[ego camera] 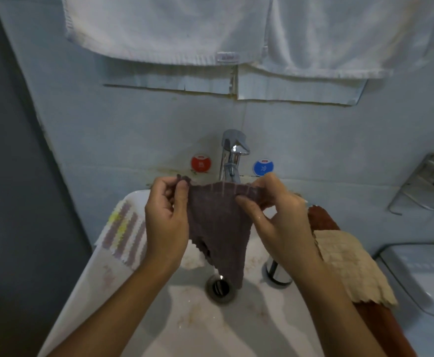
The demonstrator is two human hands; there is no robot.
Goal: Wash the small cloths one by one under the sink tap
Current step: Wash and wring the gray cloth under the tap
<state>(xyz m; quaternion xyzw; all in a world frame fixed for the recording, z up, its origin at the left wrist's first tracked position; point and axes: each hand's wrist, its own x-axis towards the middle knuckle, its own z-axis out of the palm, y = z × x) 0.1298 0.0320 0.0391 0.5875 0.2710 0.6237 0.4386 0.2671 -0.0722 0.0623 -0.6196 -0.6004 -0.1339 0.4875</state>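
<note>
A small grey-brown cloth (pixel 218 228) hangs stretched over the white sink (pixel 185 320), just below the chrome tap (pixel 232 158). My left hand (pixel 167 220) pinches its top left corner. My right hand (pixel 275 217) pinches its top right edge. The cloth's lower tip dangles above the drain (pixel 219 288). A striped purple, yellow and white cloth (pixel 123 230) lies on the sink's left rim. On the right rim a beige checked cloth (pixel 349 264) lies over a rust-brown cloth (pixel 322 219). I cannot tell whether water runs from the tap.
White towels (pixel 174 29) hang on the wall above. Red (pixel 200 163) and blue (pixel 263 167) valve caps flank the tap. A chrome cup (pixel 277 274) stands inside the basin at right. A metal wall shelf (pixel 427 184) and a white appliance (pixel 421 274) sit further right.
</note>
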